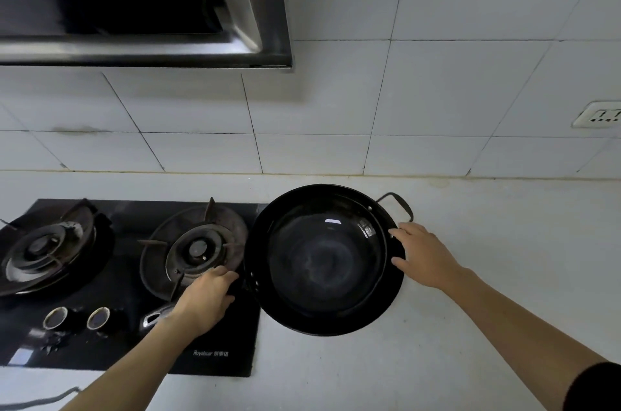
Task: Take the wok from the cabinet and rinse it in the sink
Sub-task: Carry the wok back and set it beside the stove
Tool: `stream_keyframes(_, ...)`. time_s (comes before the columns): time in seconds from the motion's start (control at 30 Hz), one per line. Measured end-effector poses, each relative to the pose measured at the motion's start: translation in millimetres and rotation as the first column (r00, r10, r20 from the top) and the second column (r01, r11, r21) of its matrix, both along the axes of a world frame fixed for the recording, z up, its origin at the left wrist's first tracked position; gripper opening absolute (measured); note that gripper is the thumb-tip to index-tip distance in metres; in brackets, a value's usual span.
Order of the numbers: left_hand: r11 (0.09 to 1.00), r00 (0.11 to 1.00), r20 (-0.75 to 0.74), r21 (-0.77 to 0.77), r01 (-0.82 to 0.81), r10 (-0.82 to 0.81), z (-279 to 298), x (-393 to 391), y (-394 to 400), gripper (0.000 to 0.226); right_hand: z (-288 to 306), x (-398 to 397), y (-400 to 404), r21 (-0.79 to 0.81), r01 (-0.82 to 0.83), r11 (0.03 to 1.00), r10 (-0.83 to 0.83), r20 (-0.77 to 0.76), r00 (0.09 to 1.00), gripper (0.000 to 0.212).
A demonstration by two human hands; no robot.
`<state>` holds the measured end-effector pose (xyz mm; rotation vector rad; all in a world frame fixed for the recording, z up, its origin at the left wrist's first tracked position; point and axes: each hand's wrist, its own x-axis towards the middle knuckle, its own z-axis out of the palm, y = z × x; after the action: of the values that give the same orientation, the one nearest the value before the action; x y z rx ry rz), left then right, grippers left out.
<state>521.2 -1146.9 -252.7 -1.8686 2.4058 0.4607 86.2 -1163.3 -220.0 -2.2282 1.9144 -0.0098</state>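
Two bare forearms reach up from the bottom edge. At centre, the left hand [206, 301] curls round the black wok [324, 259] at its near-left handle, while the right hand [425, 256], fingers spread, touches the right rim. Wok sits on the white counter [487, 276] beside the gas hob [127, 276].

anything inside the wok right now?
The wok looks empty: bare dark interior with a light reflection and a pale smear at the bottom. The left hand grips its near handle, hiding it; the right hand touches the rim. Whatever is beneath the wok is hidden.
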Motion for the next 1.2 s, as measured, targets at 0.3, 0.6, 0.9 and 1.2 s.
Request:
stream_keyframes(0.3, 0.996, 0.993, -0.077, 0.028, -0.086, 0.088, -1, -36, 65, 0.045, -24, 44, 47, 0.045, 0.012, 0.999, -0.013, 0.016, 1.000, 0.059)
stream_keyframes(0.6, 0.992, 0.934, -0.336, 0.030, -0.123, 0.126, -6, -56, 104, 0.035, -31, 87, 109, 0.029, 0.242, 0.970, -0.243, 0.127, 0.962, 0.051)
stream_keyframes(0.9, 0.960, 0.778, -0.567, 0.218, -0.175, 0.270, -17, -88, 131, 0.041, -36, 150, 161, 0.094, 0.419, 0.903, -0.422, 0.371, 0.827, 0.074)
stream_keyframes(1.2, 0.950, 0.660, -0.693, 0.294, -0.107, 0.289, -12, -90, 136, 0.018, -32, 185, 183, 0.200, 0.457, 0.867, -0.487, 0.532, 0.693, 0.074)
